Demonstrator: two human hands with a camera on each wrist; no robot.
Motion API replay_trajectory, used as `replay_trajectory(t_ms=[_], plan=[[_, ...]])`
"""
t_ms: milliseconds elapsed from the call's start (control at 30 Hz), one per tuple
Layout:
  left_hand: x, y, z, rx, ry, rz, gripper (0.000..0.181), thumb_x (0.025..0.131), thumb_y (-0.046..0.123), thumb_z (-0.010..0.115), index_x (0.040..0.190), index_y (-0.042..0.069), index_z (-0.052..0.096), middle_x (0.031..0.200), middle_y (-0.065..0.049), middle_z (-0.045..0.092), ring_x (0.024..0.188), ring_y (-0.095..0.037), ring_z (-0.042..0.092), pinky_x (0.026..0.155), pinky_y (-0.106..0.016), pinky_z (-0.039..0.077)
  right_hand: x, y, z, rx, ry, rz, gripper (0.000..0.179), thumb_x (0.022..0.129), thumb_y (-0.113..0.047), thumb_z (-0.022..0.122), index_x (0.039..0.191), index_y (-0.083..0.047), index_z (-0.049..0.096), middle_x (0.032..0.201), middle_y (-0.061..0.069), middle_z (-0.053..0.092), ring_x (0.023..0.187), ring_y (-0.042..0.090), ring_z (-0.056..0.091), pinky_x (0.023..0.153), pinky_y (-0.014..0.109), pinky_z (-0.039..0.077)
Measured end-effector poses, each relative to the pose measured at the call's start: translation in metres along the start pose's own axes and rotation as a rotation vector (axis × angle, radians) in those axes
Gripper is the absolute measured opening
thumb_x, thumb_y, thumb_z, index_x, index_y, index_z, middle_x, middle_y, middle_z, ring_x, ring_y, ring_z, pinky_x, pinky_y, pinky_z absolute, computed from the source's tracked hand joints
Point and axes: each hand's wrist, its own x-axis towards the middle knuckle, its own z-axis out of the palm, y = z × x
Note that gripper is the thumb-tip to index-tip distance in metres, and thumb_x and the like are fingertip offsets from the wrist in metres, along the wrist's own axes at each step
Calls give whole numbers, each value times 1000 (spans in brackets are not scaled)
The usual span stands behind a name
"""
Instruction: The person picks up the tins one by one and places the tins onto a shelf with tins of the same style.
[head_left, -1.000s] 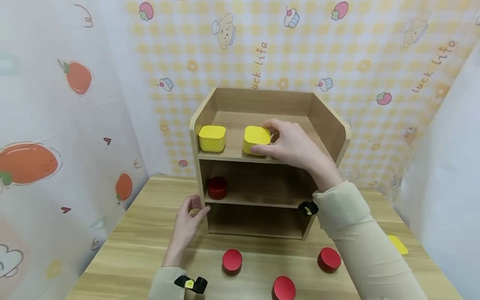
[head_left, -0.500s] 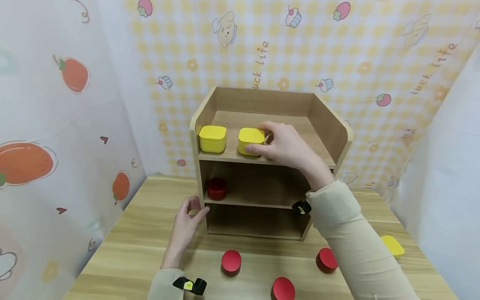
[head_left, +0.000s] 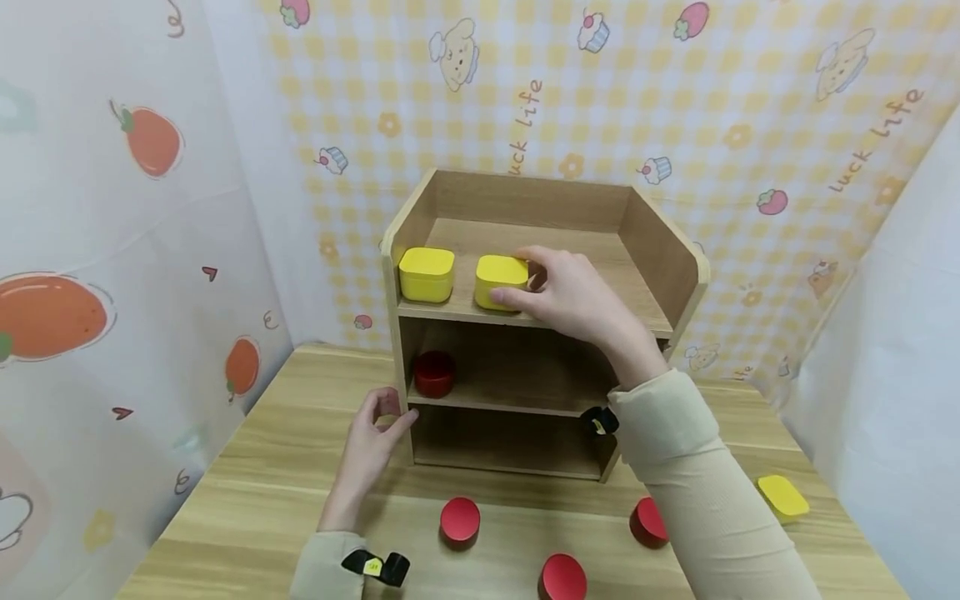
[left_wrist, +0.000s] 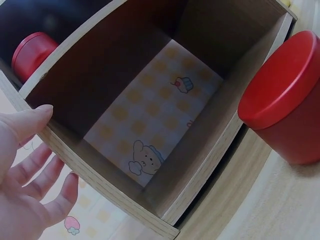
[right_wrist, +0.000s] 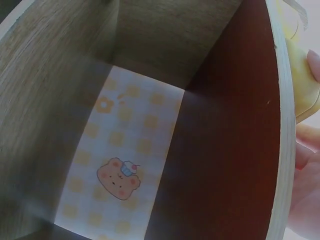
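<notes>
My right hand [head_left: 573, 292] grips a yellow square box [head_left: 501, 282] standing near the front of the top level of a small wooden shelf [head_left: 525, 317]. Thumb in front, fingers behind; the right wrist view catches only part of that box [right_wrist: 304, 77] beyond a board's edge. A matching yellow box [head_left: 426, 275] stands at the top level's left end, a small gap away. Lower down, my left hand [head_left: 369, 437] holds the shelf's left side panel, thumb over the front edge and fingers outside, as the left wrist view shows. A red round tin [head_left: 434, 374] sits left on the middle level.
On the wooden table before the shelf stand red round tins: one at left [head_left: 460, 523], one nearer me [head_left: 562, 577], and one at right [head_left: 648, 523] partly behind my right sleeve. Another yellow box [head_left: 782, 497] lies far right. Patterned cloth hangs behind and on both sides.
My right hand has moved slightly left with the yellow box, bringing it closer to the other one, and then stayed. The left hand keeps its place on the side panel.
</notes>
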Motion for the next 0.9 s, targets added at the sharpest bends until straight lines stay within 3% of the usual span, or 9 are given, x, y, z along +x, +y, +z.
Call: replay_trajectory(t_ms=[100,200,300,467,600,800,900], plan=[[1,-2,1,-10,8,18,34,90,12,72,117,6,53,106,-8,54,104,-17,50,84,-26,48,-5,0,0,-29,3,29,85,85,-58,68,147,-8,40,124,13,63,114,28,58,97,44,44],[2,-4,2,-21,10,45,35,89,15,73,118,6,54,106,-8,54,103,-17,51,84,-27,48,-12,1,-1,-63,41,51,94,84,-66,62,155,-15,26,146,10,45,134,32,40,109,51,30],[1,-3,2,-27,9,58,36,90,16,73,118,6,54,106,-8,54,103,-17,51,84,-28,48,-19,2,-3,-72,86,49,92,86,-68,58,156,-23,20,156,5,30,142,32,25,111,58,19],[1,-2,2,-37,26,40,34,89,12,72,117,6,54,107,-7,53,103,-16,50,84,-26,47,-30,1,-11,-43,127,-1,78,92,-64,52,155,-24,27,156,4,29,143,28,22,111,57,20],[1,1,2,-52,35,33,33,89,7,72,116,5,53,108,-7,52,103,-15,49,82,-26,47,-42,0,-19,-35,166,-64,68,95,-57,52,150,-20,37,151,4,36,140,24,29,110,52,26],[-10,30,1,-28,23,34,32,89,1,68,116,-3,51,106,-12,53,99,-15,49,78,-24,48,-68,1,-28,-33,263,-171,53,95,-39,64,141,-15,52,141,3,48,132,23,41,105,50,33],[-12,34,1,-42,23,34,31,89,0,68,115,-3,52,106,-12,52,98,-15,50,75,-21,49,-82,6,-32,-13,313,-198,48,94,-29,68,137,-13,55,137,2,51,129,21,43,102,47,38]])
